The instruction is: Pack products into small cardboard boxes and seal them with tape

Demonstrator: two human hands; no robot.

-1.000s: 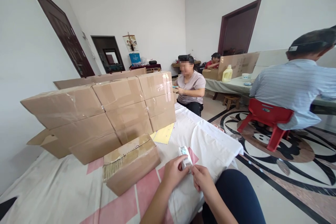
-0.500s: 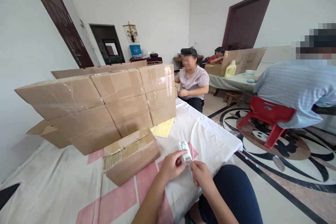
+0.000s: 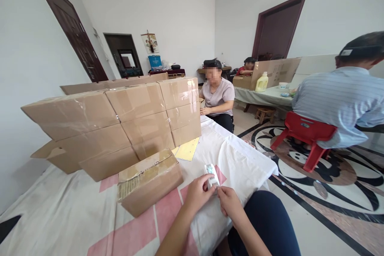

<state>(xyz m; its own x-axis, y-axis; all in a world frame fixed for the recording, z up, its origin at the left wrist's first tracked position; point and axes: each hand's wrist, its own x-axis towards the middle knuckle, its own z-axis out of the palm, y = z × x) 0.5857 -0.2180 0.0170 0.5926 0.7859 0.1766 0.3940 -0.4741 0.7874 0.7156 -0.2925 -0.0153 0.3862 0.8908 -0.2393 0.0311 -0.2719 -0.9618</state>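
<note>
My left hand (image 3: 198,193) is closed around a small white box-shaped item (image 3: 210,169) with a greenish-grey patch on top. Its exact kind is too small to make out. At the near end of that item, my right hand (image 3: 230,202) has its fingers pinched together; whatever is between the fingertips is hidden. Both hands are just above the white and pink cloth (image 3: 168,212) on the table. Left of them lies a long cardboard box (image 3: 153,186) with a taped, ragged top edge.
Stacked cardboard boxes (image 3: 138,116) form a wall along the table's far left. A yellow sheet (image 3: 188,150) lies before them. Across the table sits a person (image 3: 220,94). Another, in a striped shirt (image 3: 339,100), sits at right on a red chair (image 3: 310,128).
The view has tilted slightly upward. My hands stay around the white item, with the left thumb a little lower on it. The person across has leaned slightly left.
</note>
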